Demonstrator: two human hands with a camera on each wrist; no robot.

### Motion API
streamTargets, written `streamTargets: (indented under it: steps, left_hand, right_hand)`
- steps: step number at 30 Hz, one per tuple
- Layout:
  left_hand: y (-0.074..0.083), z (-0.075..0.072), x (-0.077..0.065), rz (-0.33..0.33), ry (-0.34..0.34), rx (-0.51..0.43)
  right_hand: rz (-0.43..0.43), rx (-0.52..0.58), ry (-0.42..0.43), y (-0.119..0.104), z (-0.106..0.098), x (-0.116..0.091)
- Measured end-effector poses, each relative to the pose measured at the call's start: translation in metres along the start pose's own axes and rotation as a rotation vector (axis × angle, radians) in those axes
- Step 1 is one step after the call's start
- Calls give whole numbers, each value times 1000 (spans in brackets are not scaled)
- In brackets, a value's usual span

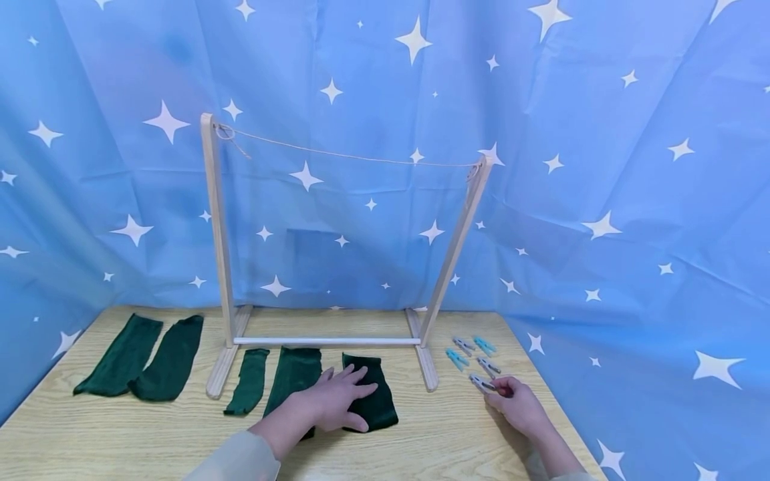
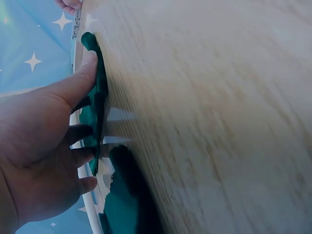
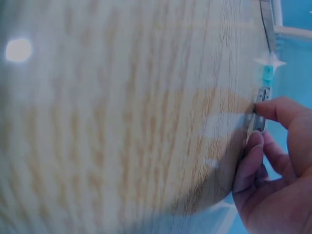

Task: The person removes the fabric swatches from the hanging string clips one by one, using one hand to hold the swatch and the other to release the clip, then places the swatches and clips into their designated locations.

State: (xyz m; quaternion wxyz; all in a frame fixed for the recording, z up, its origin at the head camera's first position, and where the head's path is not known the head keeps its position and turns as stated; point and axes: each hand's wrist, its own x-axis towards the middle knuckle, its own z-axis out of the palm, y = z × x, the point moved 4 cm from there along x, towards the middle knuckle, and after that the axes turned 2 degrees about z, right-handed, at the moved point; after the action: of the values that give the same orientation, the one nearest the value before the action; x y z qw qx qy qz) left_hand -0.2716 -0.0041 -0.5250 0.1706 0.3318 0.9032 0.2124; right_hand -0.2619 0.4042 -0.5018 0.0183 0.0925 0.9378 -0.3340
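Observation:
My left hand [image 1: 337,401] is spread over the rightmost dark green cloth piece [image 1: 377,394]; its fingers look straight. In the left wrist view, the thumb of that hand lies along the green cloth [image 2: 101,78]. A second cloth piece [image 1: 299,367] lies partly under the left wrist. At the right, my right hand [image 1: 519,404] pinches the end of a grey clothespin [image 1: 479,382] on the table. The right wrist view shows thumb and fingers at a grey clothespin [image 3: 263,95]. Beyond it lie two more grey clothespins [image 1: 488,365] and two teal clothespins [image 1: 457,359].
A wooden frame [image 1: 219,234] with a thin string [image 1: 337,155] tied between its posts stands at the back of the wooden table [image 1: 180,441]. A narrow green cloth [image 1: 248,381] and two larger ones [image 1: 123,354] lie to the left. A blue star-patterned curtain [image 1: 631,167] hangs behind.

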Motion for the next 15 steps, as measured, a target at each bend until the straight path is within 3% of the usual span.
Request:
streamTargets:
  steps: [8,15]
  left_hand:
    - [3,-9,-3,-14,-10,-5]
    - [23,-27,-17,-36,-38,-23]
  right_hand:
    - [1,3,21,-3,-1,-1]
    - [-12,-6,22,-2,-1,-1]
